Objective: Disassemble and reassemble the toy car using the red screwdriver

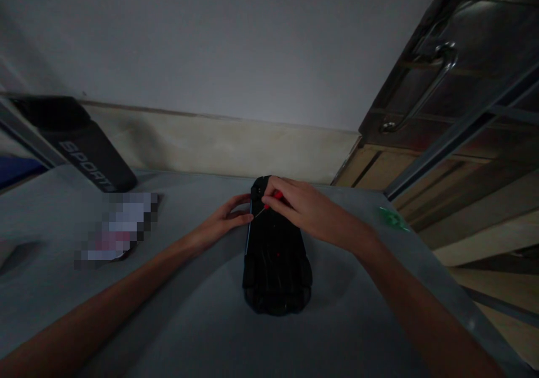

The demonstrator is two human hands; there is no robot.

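A black toy car (275, 271), seemingly turned underside up, lies lengthwise on the grey table in front of me. My left hand (225, 216) holds its left side near the far end, the thumb at the edge and the fingers partly hidden. In my right hand (301, 204), closed above the car's far part, is a small screwdriver (278, 195) with a red handle. Its thin shaft slants down to the left, its tip close to my left thumb. Whether the tip sits on a screw is too dark to tell.
A dark bottle (90, 150) marked SPORT leans in view at the far left. Near it lies a blurred-out flat item (122, 226). A green see-through piece (393, 219) rests by the table's (345, 333) right edge. A wall (236, 145) closes off the back.
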